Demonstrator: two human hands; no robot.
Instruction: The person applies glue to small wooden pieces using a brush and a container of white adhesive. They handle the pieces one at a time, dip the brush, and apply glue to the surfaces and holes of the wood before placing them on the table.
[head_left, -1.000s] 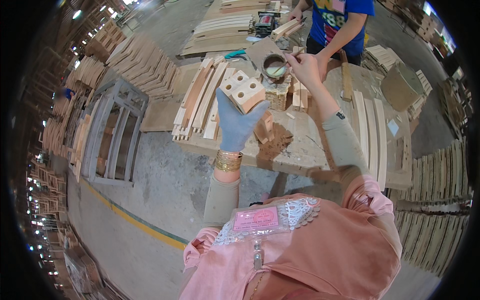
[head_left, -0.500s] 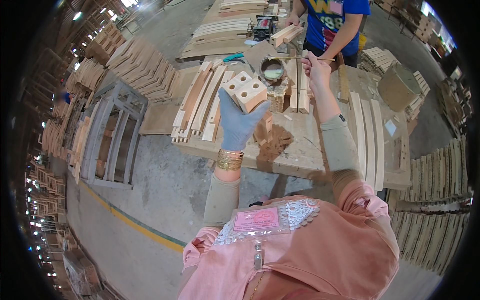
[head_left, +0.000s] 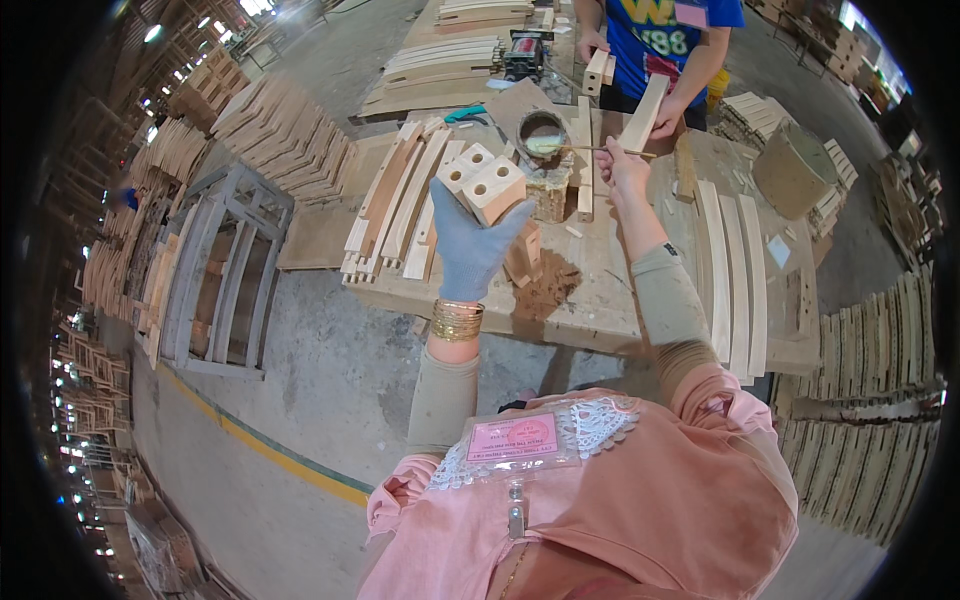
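- My left hand (head_left: 468, 240), in a blue-grey knit glove, is gripping the pale wooden blocks with round holes drilled in their ends (head_left: 487, 183), thumb closed on the right side and fingers on the left. They are up over the bench (head_left: 600, 300), inside its near edge and towards its left corner.
- I have the drilled ends turned up, I'd judge so that all four holes stay open to my eye and to the other hand.
- My bare right hand (head_left: 626, 172) is closed in a pinch on the thin brown wooden stick (head_left: 590, 148), whose left end reaches into the round, crusted, dark-rimmed pot (head_left: 522, 128) of pale greenish liquid.
- That pot stands on a rough, pale, crusted block (head_left: 550, 203), well in from the near edge; the raised spot probably spares me bending.
- Left forearm: nearly upright, wrist straight, palm cupped under the load. Right forearm: stretched farther forward and slanting left.
- Long, curved, pale wooden strips (head_left: 735, 275) lie side by side towards the bench's right edge, perhaps to leave the middle free for working.
- At the far edge, a co-worker's hand (head_left: 668, 118) holds a separate pale wooden bar (head_left: 645, 112).
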